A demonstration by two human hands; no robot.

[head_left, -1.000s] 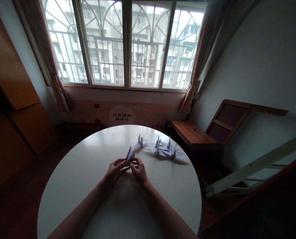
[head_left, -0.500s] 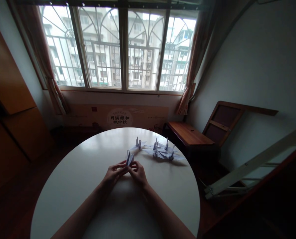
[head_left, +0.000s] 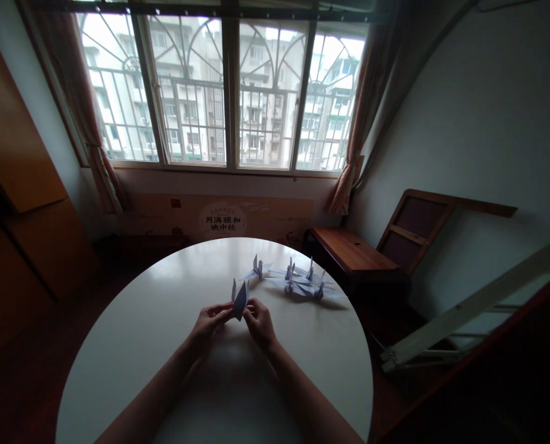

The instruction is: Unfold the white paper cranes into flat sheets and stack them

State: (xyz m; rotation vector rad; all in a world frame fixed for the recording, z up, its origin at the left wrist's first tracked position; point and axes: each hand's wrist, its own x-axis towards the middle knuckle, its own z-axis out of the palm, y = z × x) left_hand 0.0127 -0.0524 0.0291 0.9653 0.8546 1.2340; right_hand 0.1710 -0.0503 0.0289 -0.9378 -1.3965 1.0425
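L hand (head_left: pixel 209 322) & R hand (head_left: pixel 259 322) each pinch a side of the folded paper (head_left: pixel 240 301), btwn them over the round white tbl (head_left: pixel 131 345). 1 paper bird (head_left: pixel 258 270) sits just past it; 4 more birds (head_left: pixel 319 290) bunch up to the right.

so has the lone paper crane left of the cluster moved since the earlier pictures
No: judged against the table's far rim, the lone crane sits in the same place, though the view shifted.

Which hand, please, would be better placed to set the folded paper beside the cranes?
Probably the right hand: it holds the folded paper too, and sits nearer the paper cranes than the left hand.
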